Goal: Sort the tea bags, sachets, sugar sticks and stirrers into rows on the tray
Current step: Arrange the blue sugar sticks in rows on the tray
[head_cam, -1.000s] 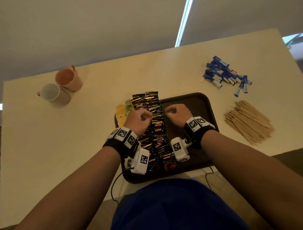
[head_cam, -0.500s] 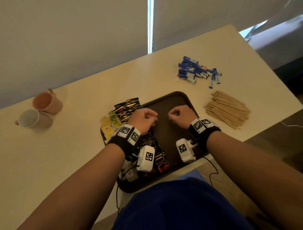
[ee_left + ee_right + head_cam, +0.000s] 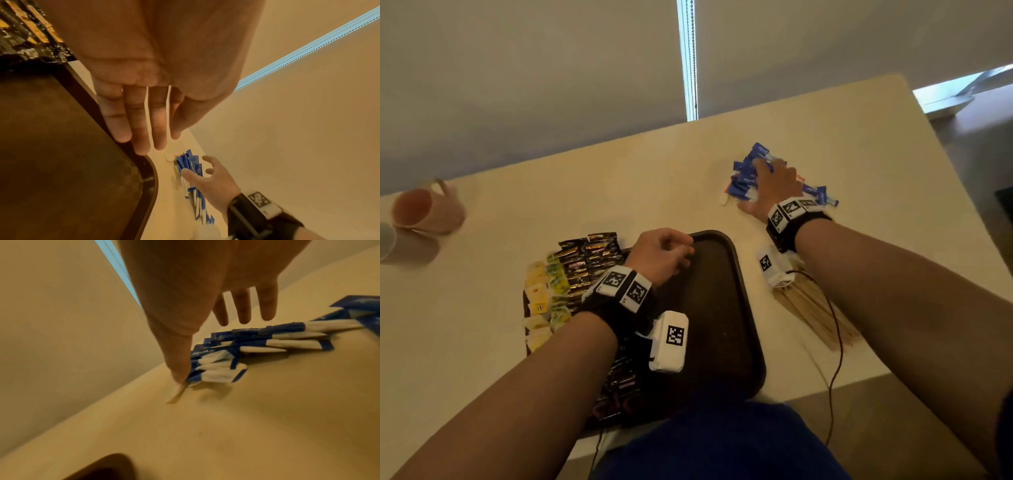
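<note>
A dark brown tray lies at the table's near edge. Black sachets fill a row on its left part, with yellow tea bags beside them at the left rim. My left hand hovers over the tray's far edge, fingers relaxed and holding nothing. Blue and white sugar sticks are heaped on the table beyond the tray's right corner. My right hand is spread over that heap, thumb tip at its near edge.
Wooden stirrers lie in a pile right of the tray, partly under my right forearm and a black cable. A pink mug and a white mug stand at the far left. The table's right edge is close to the sugar sticks.
My right hand left the tray, reached out to the far right and spread over the sugar sticks. My left hand stayed over the tray and loosened its fingers.
</note>
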Demonstrator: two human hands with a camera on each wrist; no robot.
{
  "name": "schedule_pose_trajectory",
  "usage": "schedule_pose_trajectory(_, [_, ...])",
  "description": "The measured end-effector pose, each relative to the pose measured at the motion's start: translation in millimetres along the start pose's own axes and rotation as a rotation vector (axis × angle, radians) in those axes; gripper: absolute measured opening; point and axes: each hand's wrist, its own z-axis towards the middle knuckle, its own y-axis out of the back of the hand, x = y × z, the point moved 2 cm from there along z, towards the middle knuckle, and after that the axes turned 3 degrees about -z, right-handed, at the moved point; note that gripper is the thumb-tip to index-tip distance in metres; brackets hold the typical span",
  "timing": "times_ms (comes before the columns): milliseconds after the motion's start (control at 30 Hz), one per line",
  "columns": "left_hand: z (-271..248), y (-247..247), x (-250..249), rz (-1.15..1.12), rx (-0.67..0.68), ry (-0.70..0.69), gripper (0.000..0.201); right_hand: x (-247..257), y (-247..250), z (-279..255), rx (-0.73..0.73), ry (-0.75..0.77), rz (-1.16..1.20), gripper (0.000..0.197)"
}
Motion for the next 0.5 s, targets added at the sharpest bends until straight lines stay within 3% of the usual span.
schedule_pose_trajectory(133, [2,-13,0,-0.029,-0.040,0.040,0.017,-8,-4,26,0.121,0.018,-0.114,0.100])
schedule_pose_trajectory(300, [3,-18,3,-0.026,-0.037,0.074,0.019,-12,-11,28,0.154,0.042,-0.140,0.069])
schedule_pose_trajectory(500, [-2,-15,4,-0.065,-0.050,0.074,0.018,-15,-5,17,0.127,0.115,-0.084,0.052])
